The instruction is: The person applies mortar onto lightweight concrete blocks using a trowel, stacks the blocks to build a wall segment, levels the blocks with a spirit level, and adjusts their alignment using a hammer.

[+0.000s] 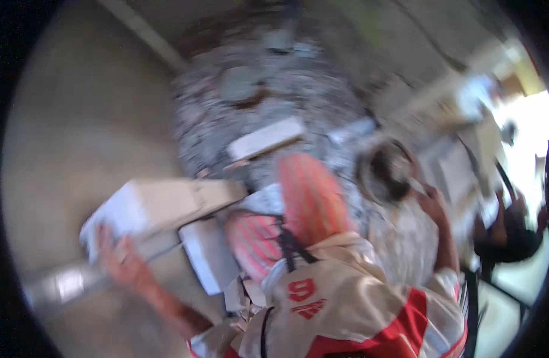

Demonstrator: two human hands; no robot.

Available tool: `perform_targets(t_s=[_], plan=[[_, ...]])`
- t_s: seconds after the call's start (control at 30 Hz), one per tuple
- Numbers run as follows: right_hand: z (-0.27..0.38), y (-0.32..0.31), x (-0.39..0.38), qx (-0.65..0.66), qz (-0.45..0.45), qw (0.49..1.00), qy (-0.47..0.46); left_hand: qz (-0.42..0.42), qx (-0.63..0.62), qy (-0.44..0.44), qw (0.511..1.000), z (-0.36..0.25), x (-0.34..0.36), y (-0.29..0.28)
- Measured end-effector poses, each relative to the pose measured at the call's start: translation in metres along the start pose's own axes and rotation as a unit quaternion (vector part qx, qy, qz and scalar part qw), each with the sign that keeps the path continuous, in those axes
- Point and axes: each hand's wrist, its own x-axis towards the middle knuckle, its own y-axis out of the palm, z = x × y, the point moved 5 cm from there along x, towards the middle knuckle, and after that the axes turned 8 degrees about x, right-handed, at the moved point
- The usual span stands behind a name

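Observation:
My left hand (122,262) is against the end of a pale, long block (167,200) at the left, its blurred fingers apart. Another pale block (209,256) is just below that one. My right hand (432,206) grips a round metal pan (384,170) with dark contents at the right; whether it holds the rim or a light handle is too blurred to tell. Between my hands are my legs (310,197) in pink striped trousers.
Rubble (209,101) covers the ground ahead, with a loose white block (265,138) on it. A wall (65,119) runs along the left. More pale blocks (453,167) line the right, near a bright opening. A person in dark clothing (510,238) is at the far right.

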Motion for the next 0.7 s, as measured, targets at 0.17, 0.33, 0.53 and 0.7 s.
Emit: perform_targets(t_s=[0.17,0.33,0.53,0.7], plan=[[0.031,-0.049,0.008,-0.048,-0.02,0.993,-0.104,-0.08,-0.064,0.053,0.993,-0.03,0.022,0.003],[0.214,-0.047,-0.009,-0.035,0.025,0.991,-0.124,-0.112,-0.071,0.023,0.991,-0.021,0.0,-0.007],[0.41,-0.006,-0.034,-0.075,0.086,0.936,-0.332,-0.128,-0.105,0.022,0.986,-0.027,-0.002,-0.003],[0.576,0.114,-0.171,-0.184,0.222,0.814,-0.504,-0.127,-0.116,0.03,0.985,-0.024,0.005,-0.01]])
